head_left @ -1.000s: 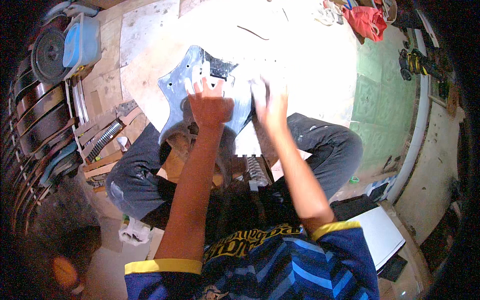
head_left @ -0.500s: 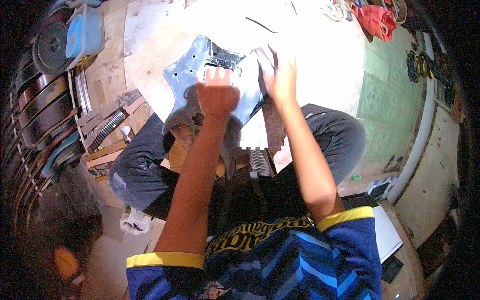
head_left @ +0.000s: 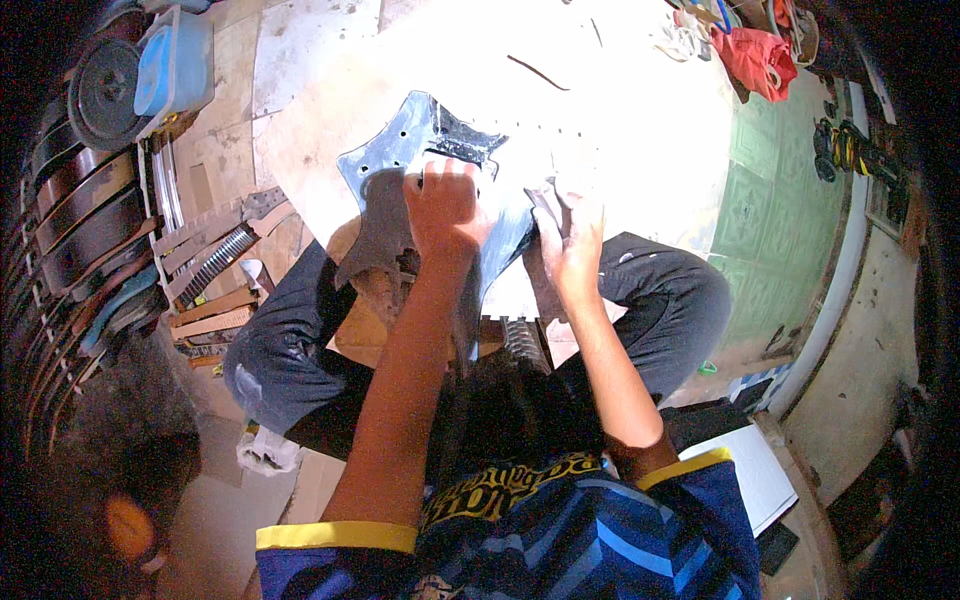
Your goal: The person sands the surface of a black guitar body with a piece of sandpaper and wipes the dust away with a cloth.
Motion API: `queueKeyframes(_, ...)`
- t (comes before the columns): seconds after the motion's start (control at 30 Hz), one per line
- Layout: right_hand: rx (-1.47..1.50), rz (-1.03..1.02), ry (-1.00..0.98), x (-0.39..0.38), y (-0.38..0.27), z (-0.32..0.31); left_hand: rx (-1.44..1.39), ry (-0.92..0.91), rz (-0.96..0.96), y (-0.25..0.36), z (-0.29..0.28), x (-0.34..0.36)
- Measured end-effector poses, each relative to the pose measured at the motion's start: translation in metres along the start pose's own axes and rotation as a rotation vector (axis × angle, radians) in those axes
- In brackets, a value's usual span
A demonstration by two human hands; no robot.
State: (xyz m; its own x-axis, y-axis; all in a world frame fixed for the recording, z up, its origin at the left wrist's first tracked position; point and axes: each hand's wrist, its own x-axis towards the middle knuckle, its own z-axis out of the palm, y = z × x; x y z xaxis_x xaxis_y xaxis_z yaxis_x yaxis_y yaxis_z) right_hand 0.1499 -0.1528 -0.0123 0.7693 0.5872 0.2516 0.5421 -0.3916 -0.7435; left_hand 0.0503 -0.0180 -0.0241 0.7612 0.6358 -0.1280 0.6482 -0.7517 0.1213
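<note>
A grey-blue moulded panel (head_left: 505,232) with pointed corners, small round holes and a black patch lies tilted in front of my lap, over a brightly lit pale surface. My left hand (head_left: 447,212) is closed on it, fingers curled at a slot near its middle. My shadow darkens the panel's left part. At the panel's right edge, my right hand (head_left: 574,240) pinches a small folded grey sheet (head_left: 546,208) that looks like sandpaper, between thumb and fingers. Glare washes out part of the fingers.
My bent legs (head_left: 290,340) flank the panel. Leftward are a saw-like toothed strip and a coil spring (head_left: 218,265), a rack of dark curved parts (head_left: 85,215) and a blue tub (head_left: 172,65). A red bag (head_left: 755,62) lies far right, beside green tiles (head_left: 750,210).
My right hand has come nearer to me along the panel's right edge with the grey sheet. My left hand keeps its hold. The whole view has shifted slightly.
</note>
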Motion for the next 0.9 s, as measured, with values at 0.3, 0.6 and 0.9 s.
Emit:
queueKeyframes(0.3, -0.100, -0.052, -0.017, 0.035, 0.010, 0.007, -0.058, -0.007, 0.010, -0.003, 0.002, 0.007)
queueKeyframes(0.6, -0.153, 0.127, -0.128, 0.074, 0.019, 0.018, -0.031, 0.019, 0.033, -0.002, 0.003, 0.003)
queueKeyframes(0.9, -0.162, 0.294, -0.212, 0.080, 0.009, 0.015, -0.032, -0.052, -0.015, 0.001, -0.001, 0.008)
